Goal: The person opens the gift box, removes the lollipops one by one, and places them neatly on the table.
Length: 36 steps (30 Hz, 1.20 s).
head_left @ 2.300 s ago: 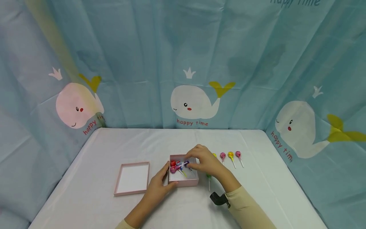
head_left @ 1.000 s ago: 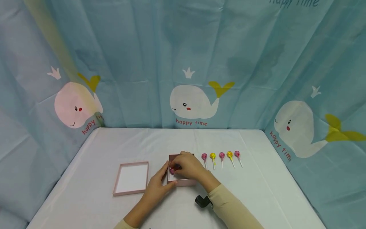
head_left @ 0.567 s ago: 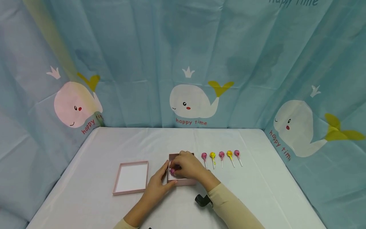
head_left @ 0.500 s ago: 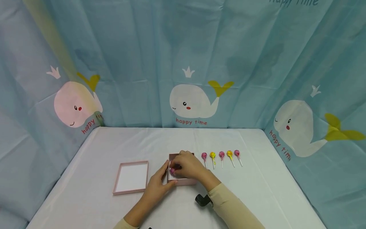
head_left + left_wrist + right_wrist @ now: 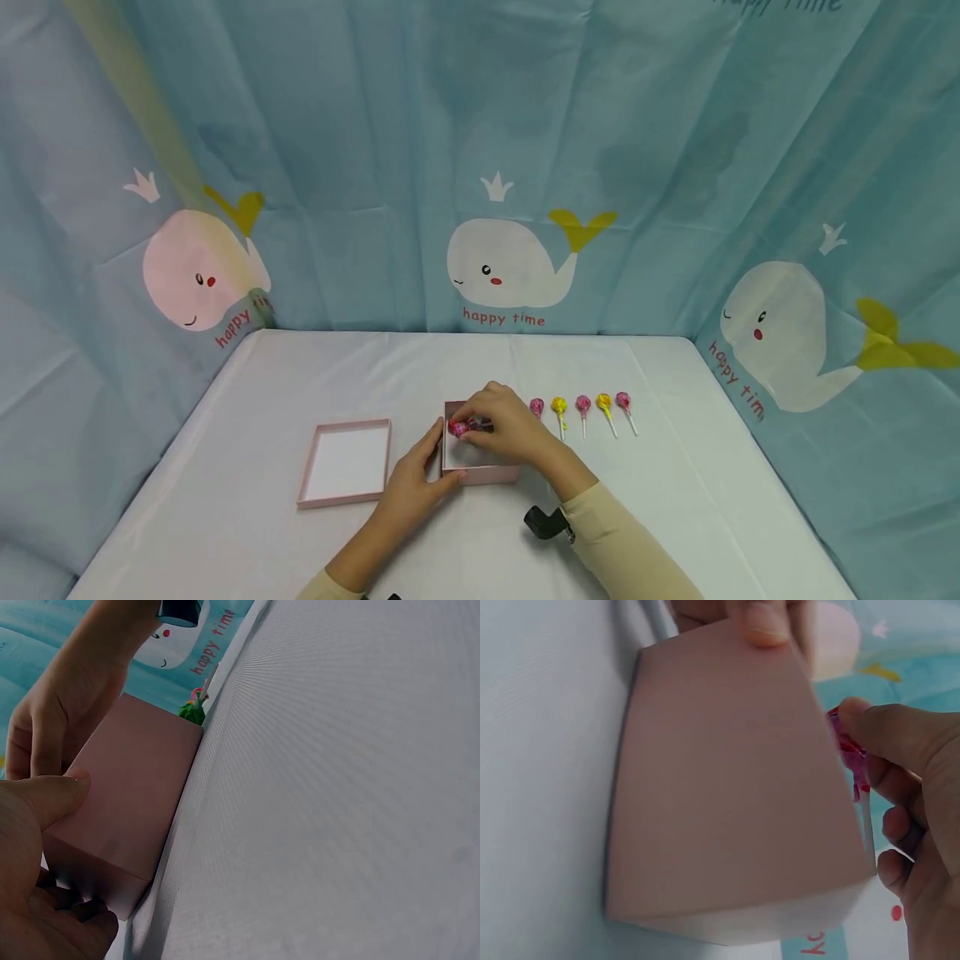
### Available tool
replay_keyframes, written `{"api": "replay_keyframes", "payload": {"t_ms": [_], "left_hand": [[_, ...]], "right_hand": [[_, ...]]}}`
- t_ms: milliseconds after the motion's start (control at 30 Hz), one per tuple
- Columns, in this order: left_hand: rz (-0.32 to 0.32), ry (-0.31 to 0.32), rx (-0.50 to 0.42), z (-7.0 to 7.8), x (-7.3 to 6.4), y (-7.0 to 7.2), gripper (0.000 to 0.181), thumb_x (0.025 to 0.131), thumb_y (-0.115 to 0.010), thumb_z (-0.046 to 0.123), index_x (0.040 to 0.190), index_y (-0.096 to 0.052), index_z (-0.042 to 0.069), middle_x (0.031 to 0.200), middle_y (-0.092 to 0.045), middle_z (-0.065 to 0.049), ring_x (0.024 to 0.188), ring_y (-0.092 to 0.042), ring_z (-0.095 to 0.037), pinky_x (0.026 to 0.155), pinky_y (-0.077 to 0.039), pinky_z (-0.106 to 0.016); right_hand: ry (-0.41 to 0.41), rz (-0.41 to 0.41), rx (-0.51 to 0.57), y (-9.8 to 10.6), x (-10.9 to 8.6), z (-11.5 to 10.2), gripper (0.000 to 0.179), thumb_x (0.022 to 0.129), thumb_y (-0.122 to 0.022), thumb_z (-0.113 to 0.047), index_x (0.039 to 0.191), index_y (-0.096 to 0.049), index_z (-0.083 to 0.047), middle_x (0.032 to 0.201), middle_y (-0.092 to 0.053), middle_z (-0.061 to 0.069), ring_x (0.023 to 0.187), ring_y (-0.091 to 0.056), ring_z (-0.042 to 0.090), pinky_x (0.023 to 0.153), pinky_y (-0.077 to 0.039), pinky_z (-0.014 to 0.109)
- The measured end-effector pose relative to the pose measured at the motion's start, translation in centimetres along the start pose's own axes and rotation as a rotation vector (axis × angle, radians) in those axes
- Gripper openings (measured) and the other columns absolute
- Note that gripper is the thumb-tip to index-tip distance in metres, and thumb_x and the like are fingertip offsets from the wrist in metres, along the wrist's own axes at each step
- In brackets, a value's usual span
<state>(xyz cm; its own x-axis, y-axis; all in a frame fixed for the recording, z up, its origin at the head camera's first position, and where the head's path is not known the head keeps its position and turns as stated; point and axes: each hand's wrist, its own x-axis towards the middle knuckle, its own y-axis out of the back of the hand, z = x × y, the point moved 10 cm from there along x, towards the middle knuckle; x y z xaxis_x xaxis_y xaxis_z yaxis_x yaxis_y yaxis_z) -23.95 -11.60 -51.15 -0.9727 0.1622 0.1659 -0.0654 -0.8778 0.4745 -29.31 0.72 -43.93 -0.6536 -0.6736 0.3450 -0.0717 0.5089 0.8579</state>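
A pink open-topped box [image 5: 491,475] stands on the white table. My left hand [image 5: 411,485] grips its left near corner, thumb on the near wall and fingers along the left side; the left wrist view shows this closely on the box [image 5: 135,787]. Over the left part of the box, my right hand [image 5: 510,423] pinches a pink-wrapped lollipop [image 5: 457,427] between thumb and fingers. In the right wrist view this lollipop [image 5: 855,759] is by the box's rim, its white stick pointing down. The right hand hides much of the box's inside.
A shallow pink lid [image 5: 348,462] with a white inside lies left of the box. To the right, several lollipops form a row, among them a yellow lollipop [image 5: 559,406] and a pink lollipop [image 5: 623,402]. A green lollipop [image 5: 193,712] shows beyond the box in the left wrist view.
My right hand went from the box's right part down into its left part, and has now risen slightly, moving away and right, with the pink lollipop pinched. The left hand has kept its grip.
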Motion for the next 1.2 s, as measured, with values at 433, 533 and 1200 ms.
{"api": "replay_keyframes", "payload": {"t_ms": [433, 533, 1200], "left_hand": [[0.000, 0.019, -0.008, -0.1, 0.1, -0.1, 0.095, 0.084, -0.086, 0.033, 0.161, -0.034, 0.010, 0.163, -0.036, -0.011, 0.149, -0.037, -0.030, 0.120, -0.036, -0.043], [0.000, 0.022, -0.014, -0.1, 0.1, -0.1, 0.094, 0.085, -0.086, 0.032, 0.161, -0.034, 0.011, 0.163, -0.036, -0.010, 0.149, -0.037, -0.030, 0.120, -0.036, -0.043], [-0.013, 0.046, -0.028, -0.4, 0.0, -0.3, 0.095, 0.085, -0.085, 0.032, 0.162, -0.032, 0.015, 0.165, -0.033, -0.009, 0.151, -0.033, -0.029, 0.120, -0.035, -0.041]], "right_hand": [[-0.009, 0.161, 0.094, 5.4, -2.2, -0.2, 0.026, 0.088, -0.083, -0.022, 0.113, -0.078, -0.018, 0.110, -0.071, -0.010, 0.104, -0.054, 0.010, 0.087, -0.051, 0.034], [-0.037, 0.189, 0.124, 6.4, -2.8, 0.1, 0.023, 0.087, -0.084, -0.022, 0.110, -0.078, -0.020, 0.110, -0.071, -0.012, 0.105, -0.054, 0.010, 0.085, -0.051, 0.034], [-0.176, 0.395, 0.104, 11.0, -10.1, 3.8, 0.023, 0.085, -0.086, -0.020, 0.106, -0.075, -0.023, 0.105, -0.071, -0.013, 0.101, -0.054, 0.011, 0.080, -0.049, 0.030]]}}
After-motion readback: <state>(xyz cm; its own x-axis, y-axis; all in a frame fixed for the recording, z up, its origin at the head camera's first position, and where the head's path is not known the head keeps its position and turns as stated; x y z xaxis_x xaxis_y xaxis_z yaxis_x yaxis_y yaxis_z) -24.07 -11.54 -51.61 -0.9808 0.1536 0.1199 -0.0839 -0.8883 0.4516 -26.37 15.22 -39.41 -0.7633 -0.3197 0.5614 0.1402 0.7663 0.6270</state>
